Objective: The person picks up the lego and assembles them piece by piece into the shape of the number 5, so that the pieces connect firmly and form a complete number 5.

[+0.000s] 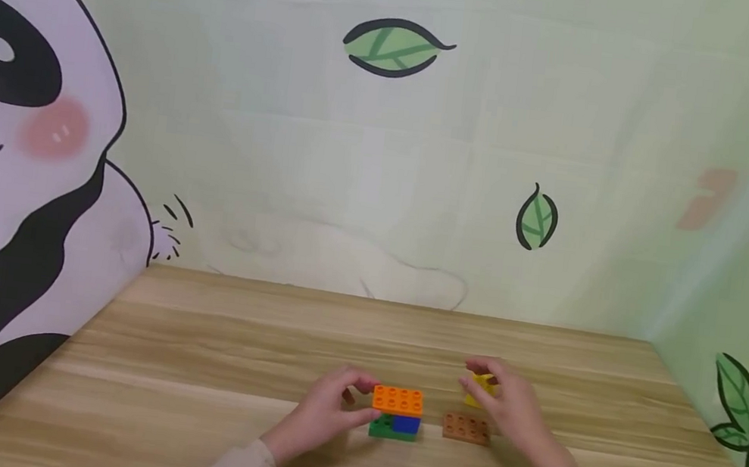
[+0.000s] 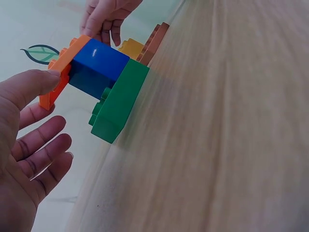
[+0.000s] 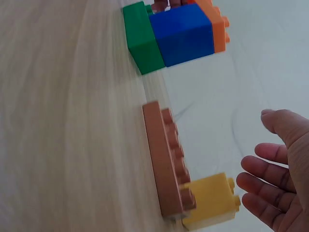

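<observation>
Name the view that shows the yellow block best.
Right wrist: the yellow block appears largest there, uncovered by the right hand. The head view shows it small, partly behind that hand; the left wrist shows a small part beside the brown block.

Surface (image 1: 196,367) is light wood-look stuff, grain running mostly side to side, with a pale green backdrop (image 1: 258,99) behind it that's got cartoon art on it. Big ol' panda (image 1: 28,205) hogs the left side: black eye patch, pink cheek, little smile, face cut off by the edge. Two green leaves with chunky black outlines too. The bigger leaf (image 1: 394,49) lies sideways up top, the smaller leaf (image 1: 537,219) stands upright, lower and further right. Also a blurry reddish patch (image 1: 709,199) over on the right, plus a leafy plant (image 1: 738,393) down near the bottom right corner.
</observation>
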`<move>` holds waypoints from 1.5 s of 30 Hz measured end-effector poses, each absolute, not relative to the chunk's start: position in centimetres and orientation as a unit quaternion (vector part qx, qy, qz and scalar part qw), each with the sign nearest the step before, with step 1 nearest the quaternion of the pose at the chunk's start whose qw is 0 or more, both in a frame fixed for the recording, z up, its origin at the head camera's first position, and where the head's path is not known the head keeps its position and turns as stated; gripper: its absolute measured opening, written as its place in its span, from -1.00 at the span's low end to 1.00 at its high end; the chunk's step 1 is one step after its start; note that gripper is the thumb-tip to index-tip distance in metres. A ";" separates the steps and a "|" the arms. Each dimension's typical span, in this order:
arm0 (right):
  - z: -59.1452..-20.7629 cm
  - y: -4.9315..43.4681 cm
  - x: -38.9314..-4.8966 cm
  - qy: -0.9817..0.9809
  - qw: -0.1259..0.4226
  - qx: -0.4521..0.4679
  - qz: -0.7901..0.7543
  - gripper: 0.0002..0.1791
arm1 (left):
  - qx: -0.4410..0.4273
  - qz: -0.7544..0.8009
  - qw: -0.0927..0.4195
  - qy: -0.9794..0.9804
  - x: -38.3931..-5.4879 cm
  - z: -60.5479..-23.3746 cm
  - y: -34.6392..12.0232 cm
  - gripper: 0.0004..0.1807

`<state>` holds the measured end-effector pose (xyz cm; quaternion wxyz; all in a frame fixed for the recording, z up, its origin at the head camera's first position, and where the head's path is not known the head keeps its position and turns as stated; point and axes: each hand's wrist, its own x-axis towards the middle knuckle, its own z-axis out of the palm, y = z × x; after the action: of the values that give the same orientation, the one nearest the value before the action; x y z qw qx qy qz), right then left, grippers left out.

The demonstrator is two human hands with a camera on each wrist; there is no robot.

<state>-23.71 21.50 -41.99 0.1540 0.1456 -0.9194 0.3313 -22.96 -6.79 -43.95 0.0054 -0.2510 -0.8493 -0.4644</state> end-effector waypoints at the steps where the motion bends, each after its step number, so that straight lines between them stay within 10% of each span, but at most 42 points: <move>1: -42.0 21.7 -23.8 -0.920 0.158 0.146 0.328 -0.65 | -0.251 -0.465 0.005 -0.849 -23.0 -43.9 -6.7 -0.65; 45: -43.4 24.4 -24.6 -0.957 0.073 0.124 0.252 -0.55 | -0.237 -0.477 -0.011 -0.846 -23.3 -44.2 -6.5 -0.62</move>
<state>-24.64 24.35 -43.40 0.0728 0.1236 -0.9569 0.2524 -23.25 -6.54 -44.21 -0.0113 -0.2374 -0.8464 -0.4766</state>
